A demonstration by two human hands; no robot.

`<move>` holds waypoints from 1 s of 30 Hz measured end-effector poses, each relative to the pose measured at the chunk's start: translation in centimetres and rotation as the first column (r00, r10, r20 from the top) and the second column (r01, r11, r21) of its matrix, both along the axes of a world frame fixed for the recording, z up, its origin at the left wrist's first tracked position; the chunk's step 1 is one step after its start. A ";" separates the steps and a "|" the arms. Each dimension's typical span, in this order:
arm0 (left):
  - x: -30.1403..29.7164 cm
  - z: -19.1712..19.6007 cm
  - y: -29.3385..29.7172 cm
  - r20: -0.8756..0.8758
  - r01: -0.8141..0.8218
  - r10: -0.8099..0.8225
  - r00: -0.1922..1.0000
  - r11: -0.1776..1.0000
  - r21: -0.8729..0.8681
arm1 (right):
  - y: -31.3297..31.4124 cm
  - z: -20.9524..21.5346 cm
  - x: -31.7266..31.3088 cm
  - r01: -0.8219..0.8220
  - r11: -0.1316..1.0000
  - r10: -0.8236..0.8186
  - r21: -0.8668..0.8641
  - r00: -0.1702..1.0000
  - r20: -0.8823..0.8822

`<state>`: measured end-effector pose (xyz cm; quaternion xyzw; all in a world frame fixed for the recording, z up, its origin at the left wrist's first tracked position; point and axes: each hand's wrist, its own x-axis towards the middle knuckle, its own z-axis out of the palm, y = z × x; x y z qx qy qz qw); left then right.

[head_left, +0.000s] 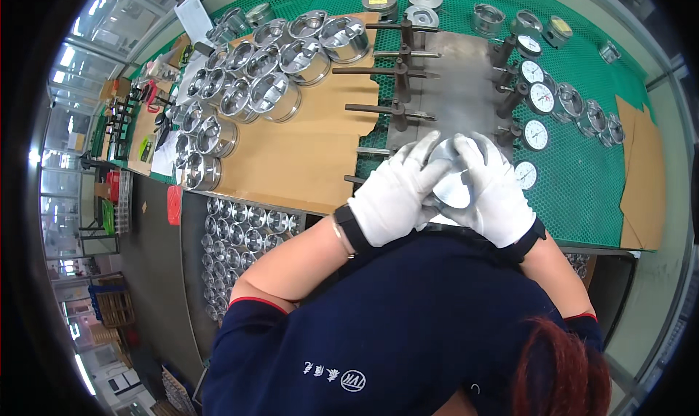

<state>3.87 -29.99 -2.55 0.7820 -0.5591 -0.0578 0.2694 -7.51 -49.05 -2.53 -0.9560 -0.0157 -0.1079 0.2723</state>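
Observation:
A shiny metal piston [453, 189] is held close to my body at the near edge of the bench. My left hand [395, 191], in a white glove, curls around its left side. From the other side, my right hand [498, 191], also gloved, closes on the same piston. Parts of the piston are hidden by my fingers. Just beyond my hands lies a grey metal plate [457, 88] with rods on posts along its left side. Several dial gauges, one a white-faced dial gauge [535, 134], line its right side.
Several pistons [274, 95] stand in rows on a cardboard sheet [284, 161] to the left. More pistons [570, 101] sit on the green mat [582, 190] at right, near a folded cardboard piece [641, 175]. Below the bench at left is a batch of pistons [244, 234].

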 end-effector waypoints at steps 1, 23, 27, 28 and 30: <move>-0.3 -0.7 -0.5 0.002 -0.018 0.018 1.000 1.000 -0.017 | -0.1 -0.1 -0.3 0.005 1.000 -0.006 0.015 0.999 0.031; 0.3 -4.5 -5.0 0.004 -0.031 0.032 0.999 0.987 -0.155 | -2.0 -5.0 -5.4 0.459 0.278 0.146 0.844 0.848 -0.510; 0.2 -4.5 -5.2 0.025 -0.056 0.062 0.998 0.981 -0.187 | -1.9 -4.9 -5.3 0.470 0.270 0.143 0.841 0.844 -0.517; 0.2 -4.5 -5.2 0.028 -0.067 0.073 0.997 0.980 -0.190 | -1.9 -5.0 -5.3 0.472 0.272 0.141 0.839 0.843 -0.520; 0.2 -4.8 -5.2 0.040 -0.067 0.075 0.996 0.983 -0.170 | -1.9 -4.9 -5.3 0.473 0.276 0.136 0.837 0.843 -0.521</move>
